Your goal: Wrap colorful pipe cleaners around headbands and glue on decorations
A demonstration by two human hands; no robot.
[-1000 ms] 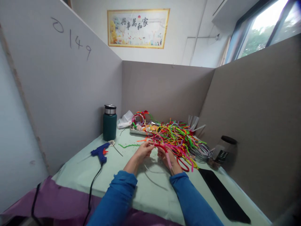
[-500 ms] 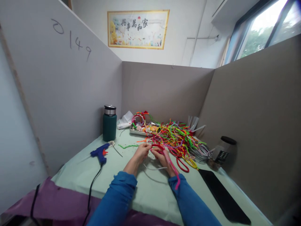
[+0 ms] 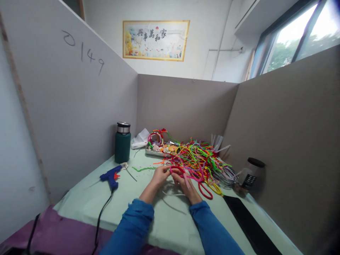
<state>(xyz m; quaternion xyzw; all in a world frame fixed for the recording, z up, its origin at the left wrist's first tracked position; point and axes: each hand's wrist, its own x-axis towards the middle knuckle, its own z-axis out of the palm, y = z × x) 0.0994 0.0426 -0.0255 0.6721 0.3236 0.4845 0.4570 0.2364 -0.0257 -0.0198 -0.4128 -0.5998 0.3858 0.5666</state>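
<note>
Between my hands is a small ring wrapped in red and pink fuzzy stem (image 3: 176,168). My left hand (image 3: 160,176) pinches the ring's left side. On the ring's lower right, my right hand (image 3: 183,181) closes its fingers, and a pink length loops out to the right beyond it. A pale pink piece crosses the right fingers. Under the hands, a thin white strand (image 3: 174,194) reaches over the pale green cloth (image 3: 170,226). A large tangle of colourful stems (image 3: 196,156) lies just behind.
At left stand a blue glue gun (image 3: 110,177) with a black cord and a dark green bottle (image 3: 122,143). A metal tray (image 3: 156,153) holds small decorations. Right are red-handled scissors (image 3: 205,191), a black flat object (image 3: 249,221) and a clear jar (image 3: 249,175).
The loose pink end that hung down over my right wrist has swung up and now loops to the right of my right hand. The camera view has shifted slightly.
</note>
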